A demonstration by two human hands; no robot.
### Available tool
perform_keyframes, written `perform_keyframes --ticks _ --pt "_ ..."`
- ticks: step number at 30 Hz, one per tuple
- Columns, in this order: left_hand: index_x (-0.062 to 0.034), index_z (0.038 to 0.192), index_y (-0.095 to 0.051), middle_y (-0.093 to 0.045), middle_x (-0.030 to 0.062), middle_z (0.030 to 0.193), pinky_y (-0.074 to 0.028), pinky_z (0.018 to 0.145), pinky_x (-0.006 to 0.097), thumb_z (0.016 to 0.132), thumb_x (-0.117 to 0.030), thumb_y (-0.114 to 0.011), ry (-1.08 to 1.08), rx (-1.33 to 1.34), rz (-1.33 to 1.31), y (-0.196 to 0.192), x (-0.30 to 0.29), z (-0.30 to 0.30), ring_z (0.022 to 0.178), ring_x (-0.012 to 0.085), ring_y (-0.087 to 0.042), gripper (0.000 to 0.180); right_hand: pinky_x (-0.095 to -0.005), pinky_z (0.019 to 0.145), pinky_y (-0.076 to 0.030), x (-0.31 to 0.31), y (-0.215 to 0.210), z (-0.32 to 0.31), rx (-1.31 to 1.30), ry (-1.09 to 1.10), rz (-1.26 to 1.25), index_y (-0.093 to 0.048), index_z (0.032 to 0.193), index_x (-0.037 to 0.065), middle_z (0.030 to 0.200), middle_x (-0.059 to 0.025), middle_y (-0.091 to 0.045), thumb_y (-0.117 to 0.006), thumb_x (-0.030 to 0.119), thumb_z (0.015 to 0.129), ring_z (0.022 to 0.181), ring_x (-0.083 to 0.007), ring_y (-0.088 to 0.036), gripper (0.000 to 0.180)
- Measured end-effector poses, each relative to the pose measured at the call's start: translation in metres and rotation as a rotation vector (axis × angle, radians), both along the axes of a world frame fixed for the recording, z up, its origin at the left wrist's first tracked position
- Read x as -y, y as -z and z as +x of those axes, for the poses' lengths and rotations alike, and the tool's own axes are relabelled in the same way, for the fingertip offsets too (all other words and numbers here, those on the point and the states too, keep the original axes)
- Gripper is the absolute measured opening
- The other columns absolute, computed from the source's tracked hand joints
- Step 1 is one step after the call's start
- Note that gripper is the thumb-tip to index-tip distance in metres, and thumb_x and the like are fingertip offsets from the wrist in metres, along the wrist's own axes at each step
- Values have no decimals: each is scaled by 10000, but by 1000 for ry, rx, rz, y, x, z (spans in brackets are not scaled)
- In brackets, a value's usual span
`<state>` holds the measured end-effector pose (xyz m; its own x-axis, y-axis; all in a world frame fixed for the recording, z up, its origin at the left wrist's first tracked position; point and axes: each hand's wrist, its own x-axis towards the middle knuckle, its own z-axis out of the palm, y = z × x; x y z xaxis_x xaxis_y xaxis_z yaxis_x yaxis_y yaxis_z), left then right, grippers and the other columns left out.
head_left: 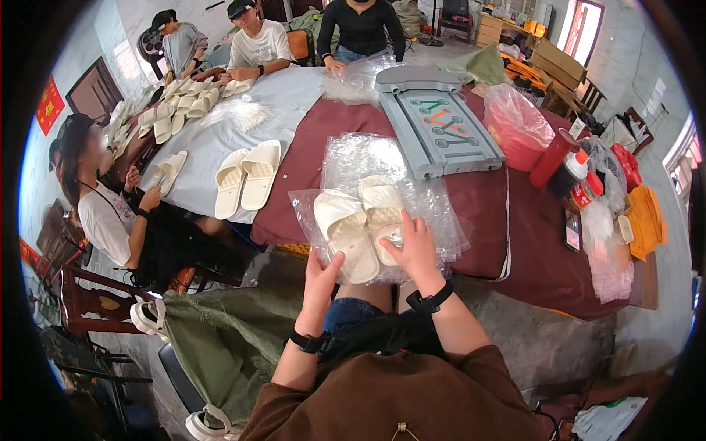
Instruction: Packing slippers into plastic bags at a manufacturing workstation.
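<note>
My left hand (318, 283) grips the near left edge of a clear plastic bag (434, 213) that lies at the near edge of the bench (529, 242), just in front of my knees. The fingers are mostly hidden under the film, with only the thumb on top, so I judge them pinched on the bag but cannot be sure. My right hand (413, 246) lies flat on top of the bag, fingers spread and pressing down on the heel end of the right slipper.

Inside the bag sits a pair of cream slippers (357, 224), side by side, toes pointing away from me and slightly left, so their long axis runs from my hands toward the far side of the bench. The pair lies directly ahead of both hands; the right hand is on it, the left just beside it at the bag's edge.

The slippers look like soft moulded foam, smooth, with wide straps. The bag is thin, glossy and crinkled, and more loose bags (364, 156) lie stacked just behind it on the dark red cloth. Farther left, on a grey cloth (198, 158), another pair of slippers (248, 176) lies unbagged. A grey plastic panel (441, 125) lies toward the far side.
</note>
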<state>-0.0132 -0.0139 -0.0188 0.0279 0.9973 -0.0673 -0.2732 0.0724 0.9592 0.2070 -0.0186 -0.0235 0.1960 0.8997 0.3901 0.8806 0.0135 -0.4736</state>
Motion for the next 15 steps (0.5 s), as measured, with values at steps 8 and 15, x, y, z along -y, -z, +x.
perform_keyframes --ticks 8,15 --pt "24 1232 -605 -702 91 1065 -552 714 282 968 -207 -659 243 10 -227 -2 -9 9 893 161 -689 354 -471 899 -462 8 -3 1 -53 17 -75 -395 1446 -1 1177 -210 -519 -777 458 798 1034 -400 -519 882" --pt "75 1325 -529 -651 153 1240 -535 936 366 965 -105 -590 264 244 -163 -1 -2 5 1089 241 -659 406 -377 829 -525 17 -13 10 -501 5 -18 -296 1483 -44 1318 -216 -481 -889 400 709 934 -289 -615 1071"
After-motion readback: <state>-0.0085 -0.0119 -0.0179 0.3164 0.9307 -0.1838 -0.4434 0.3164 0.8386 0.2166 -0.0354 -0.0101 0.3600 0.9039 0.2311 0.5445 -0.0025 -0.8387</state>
